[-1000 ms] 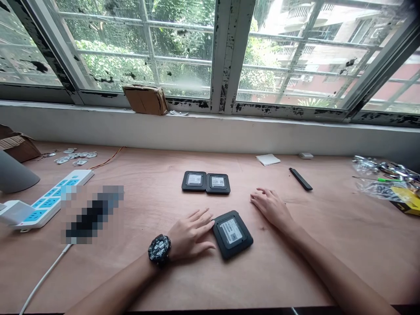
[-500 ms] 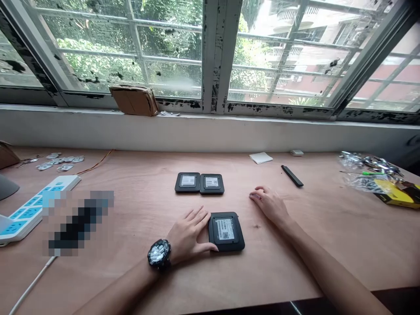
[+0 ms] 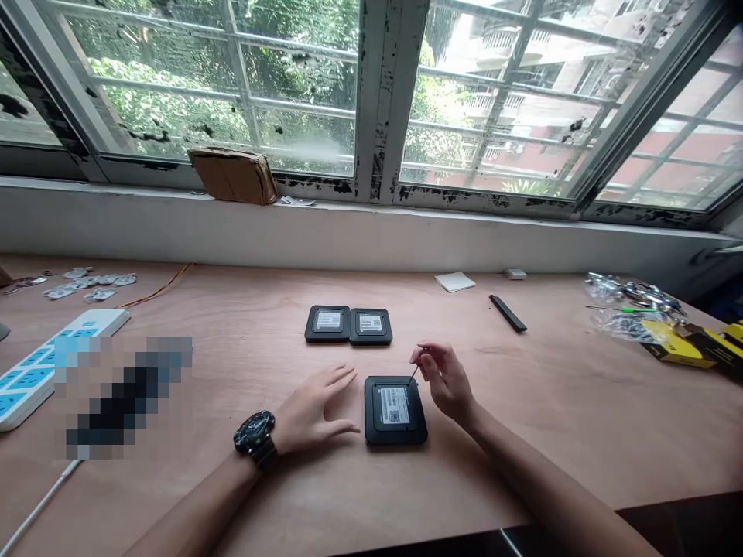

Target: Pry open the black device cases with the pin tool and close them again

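Observation:
A square black case (image 3: 395,411) with a white printed label lies flat on the wooden table in front of me. To its left is my left hand (image 3: 318,408), fingers spread and holding nothing, a small gap away from the case's edge. My right hand (image 3: 446,379) pinches a thin, slender tool (image 3: 414,373); its tip points down at the case's upper right corner. Whether the tip touches is too small to tell. Beyond these, two similar black cases (image 3: 328,322) lie side by side with labels up.
A dark flat strip (image 3: 508,313) and a white paper pad (image 3: 455,281) lie farther back. Bagged metal parts (image 3: 635,294) and yellow-black boxes (image 3: 676,346) are at the right. A white power strip (image 3: 96,319) with a cable stands left, near a blurred-out dark object.
My left hand has let go of the case and drawn left. My right hand has lifted and come left, bringing the thin tool over the case's upper right corner. The view has shifted slightly.

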Demonstrator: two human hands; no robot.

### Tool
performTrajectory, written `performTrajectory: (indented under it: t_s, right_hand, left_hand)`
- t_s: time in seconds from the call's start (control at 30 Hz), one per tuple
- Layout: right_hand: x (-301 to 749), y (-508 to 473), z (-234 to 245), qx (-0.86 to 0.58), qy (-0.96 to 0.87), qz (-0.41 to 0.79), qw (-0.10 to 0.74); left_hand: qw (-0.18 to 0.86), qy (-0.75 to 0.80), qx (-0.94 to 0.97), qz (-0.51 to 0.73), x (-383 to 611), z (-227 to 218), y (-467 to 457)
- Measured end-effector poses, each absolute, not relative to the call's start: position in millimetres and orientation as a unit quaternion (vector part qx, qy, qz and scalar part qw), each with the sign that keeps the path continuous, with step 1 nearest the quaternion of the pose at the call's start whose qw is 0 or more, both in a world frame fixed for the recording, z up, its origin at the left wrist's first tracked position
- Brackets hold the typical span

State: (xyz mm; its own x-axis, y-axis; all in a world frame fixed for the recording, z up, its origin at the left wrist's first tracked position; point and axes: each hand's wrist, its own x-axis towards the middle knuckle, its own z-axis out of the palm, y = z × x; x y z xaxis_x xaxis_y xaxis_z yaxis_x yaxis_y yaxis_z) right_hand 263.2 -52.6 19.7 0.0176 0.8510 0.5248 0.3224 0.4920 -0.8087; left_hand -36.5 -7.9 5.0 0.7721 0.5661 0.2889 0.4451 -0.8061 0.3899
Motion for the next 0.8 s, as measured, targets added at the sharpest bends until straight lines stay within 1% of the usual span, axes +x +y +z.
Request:
performTrajectory:
  t_s: [0.1, 0.33, 0.47, 0.57, 0.67, 0.73, 0.8]
  right_hand:
    - [266, -53, 15, -0.443, -0.668, 0.227, 0.553]
    - [264, -56, 19, -0.422, -0.652, 0.257, 0.575]
    - [263, -58, 22, -0.445, -0.654, 0.262, 0.553]
    - [265, -58, 30, -0.434, -0.629, 0.333, 0.552]
    - [271, -59, 37, -0.418, -0.641, 0.387, 0.515]
    - [275, -60, 41, -0.421, -0.662, 0.382, 0.489]
    - [274, -60, 42, -0.428, -0.665, 0.351, 0.501]
  left_hand:
    - [0.168, 0.287, 0.922, 0.197, -40, 8, -5]
    - [0.197, 0.302, 0.914, 0.185, -40, 10, -5]
    - [0.201, 0.302, 0.912, 0.192, -42, 10, -5]
    - [0.199, 0.301, 0.912, 0.196, -42, 9, -4]
    - [0.194, 0.3, 0.913, 0.198, -42, 9, -4]
    - [0.19, 0.3, 0.913, 0.199, -43, 8, -4]
    - [0.187, 0.303, 0.913, 0.198, -44, 7, -3]
